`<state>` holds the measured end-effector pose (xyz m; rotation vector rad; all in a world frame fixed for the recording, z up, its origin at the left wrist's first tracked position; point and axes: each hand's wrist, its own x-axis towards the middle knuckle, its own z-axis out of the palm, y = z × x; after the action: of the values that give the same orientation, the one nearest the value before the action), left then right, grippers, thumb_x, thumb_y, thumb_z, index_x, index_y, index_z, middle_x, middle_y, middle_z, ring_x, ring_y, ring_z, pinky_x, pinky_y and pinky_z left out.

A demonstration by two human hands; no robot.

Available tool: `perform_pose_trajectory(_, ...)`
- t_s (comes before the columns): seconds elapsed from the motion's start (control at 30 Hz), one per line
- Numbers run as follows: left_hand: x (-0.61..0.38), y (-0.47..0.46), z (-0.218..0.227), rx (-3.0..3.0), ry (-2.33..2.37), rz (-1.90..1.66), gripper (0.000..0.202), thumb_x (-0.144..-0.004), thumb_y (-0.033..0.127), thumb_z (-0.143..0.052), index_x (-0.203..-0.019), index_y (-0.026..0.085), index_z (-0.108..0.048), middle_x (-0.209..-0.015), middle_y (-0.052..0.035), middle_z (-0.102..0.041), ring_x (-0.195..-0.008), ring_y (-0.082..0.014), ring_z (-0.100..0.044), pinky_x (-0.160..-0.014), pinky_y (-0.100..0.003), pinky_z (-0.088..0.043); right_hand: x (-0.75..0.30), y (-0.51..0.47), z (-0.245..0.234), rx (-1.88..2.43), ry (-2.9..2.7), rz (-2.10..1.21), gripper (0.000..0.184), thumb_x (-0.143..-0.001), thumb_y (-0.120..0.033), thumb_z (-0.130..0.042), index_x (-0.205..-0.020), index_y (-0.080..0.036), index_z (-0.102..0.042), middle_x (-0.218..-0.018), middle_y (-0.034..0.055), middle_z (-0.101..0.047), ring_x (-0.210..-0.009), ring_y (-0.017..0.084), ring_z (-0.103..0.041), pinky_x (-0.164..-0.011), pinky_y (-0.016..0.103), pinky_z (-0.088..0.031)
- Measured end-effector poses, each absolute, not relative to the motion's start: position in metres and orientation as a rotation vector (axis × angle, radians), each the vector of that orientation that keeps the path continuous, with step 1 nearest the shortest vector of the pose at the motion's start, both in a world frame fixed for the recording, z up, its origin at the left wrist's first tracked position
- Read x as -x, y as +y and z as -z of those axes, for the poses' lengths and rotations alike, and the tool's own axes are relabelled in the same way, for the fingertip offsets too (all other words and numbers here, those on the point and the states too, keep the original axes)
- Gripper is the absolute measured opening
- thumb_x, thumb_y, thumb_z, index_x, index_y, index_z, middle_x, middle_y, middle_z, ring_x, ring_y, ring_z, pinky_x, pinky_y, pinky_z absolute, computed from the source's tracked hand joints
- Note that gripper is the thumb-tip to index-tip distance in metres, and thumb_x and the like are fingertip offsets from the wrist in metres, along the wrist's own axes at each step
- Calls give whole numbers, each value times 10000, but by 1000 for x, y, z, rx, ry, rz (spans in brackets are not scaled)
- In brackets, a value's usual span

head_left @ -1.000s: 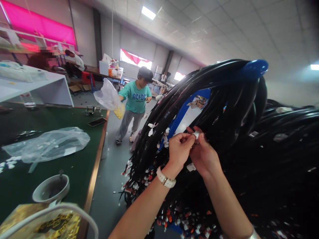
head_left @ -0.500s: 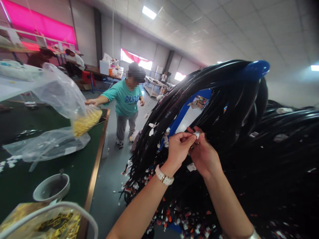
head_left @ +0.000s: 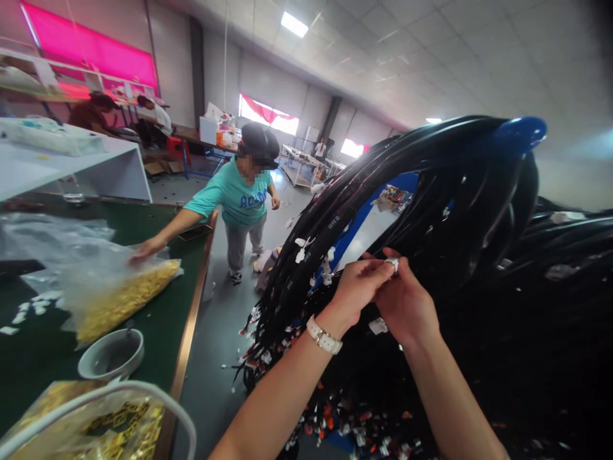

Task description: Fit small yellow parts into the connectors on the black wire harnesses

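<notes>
My left hand (head_left: 357, 287), with a white watch on its wrist, and my right hand (head_left: 407, 300) meet in front of a big hanging bundle of black cables (head_left: 431, 204). Both pinch a small white connector (head_left: 393, 263) at a cable end. The fingers of both hands are closed round it. The cables drape over a blue rack arm (head_left: 520, 133). Several white and red connectors (head_left: 297, 332) dangle from the lower cable ends.
A green worktable (head_left: 158, 306) stands at the left with a grey bowl (head_left: 111, 353) and a plastic bag of yellow parts (head_left: 122, 294). A person in a teal shirt (head_left: 239, 198) leans over the table, one hand on that bag. A gold-printed bag (head_left: 96, 428) lies at the near corner.
The person in the teal shirt has lowered the bag of yellow parts onto the table. My hands stay pinched on the connector; the view has shifted slightly.
</notes>
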<state>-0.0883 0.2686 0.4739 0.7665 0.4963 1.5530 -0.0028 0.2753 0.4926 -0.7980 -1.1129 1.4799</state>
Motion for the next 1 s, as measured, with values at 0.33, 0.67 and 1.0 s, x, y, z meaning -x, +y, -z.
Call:
perform_pose_trajectory(0.33,84,273,-471,-689,496,-1568,309,-591,381,-809,-666,134,-637,-571,45,-490,-487,-44,-383,-473,-223,-246,2,276,-492,822,-1165,-1434,350,-759,-555,-643,-1002,-307,-601,-967,23,-746,-909,237,-681,-719,374,-513)
perform_pose_trajectory(0.67,87,277,-460,-709,455,-1515,413,-545,467,-852,-666,132,-642,-540,53,-479,-456,-37,-378,-440,-205,-230,-3,277,-487,809,-1200,-1477,314,-829,-570,-553,-994,-313,-626,-1003,29,-744,-957,244,-664,-712,379,-504)
perform_pose_trajectory(1.0,92,281,-424,-830,773,-1614,381,-811,529,-600,-740,156,-625,-468,89,-300,-425,-61,-248,-422,-210,-178,-9,271,-486,852,-1232,-1496,526,-826,-737,-419,-1127,-356,-624,-1277,45,-662,-1272,269,-516,-1066,562,-319)
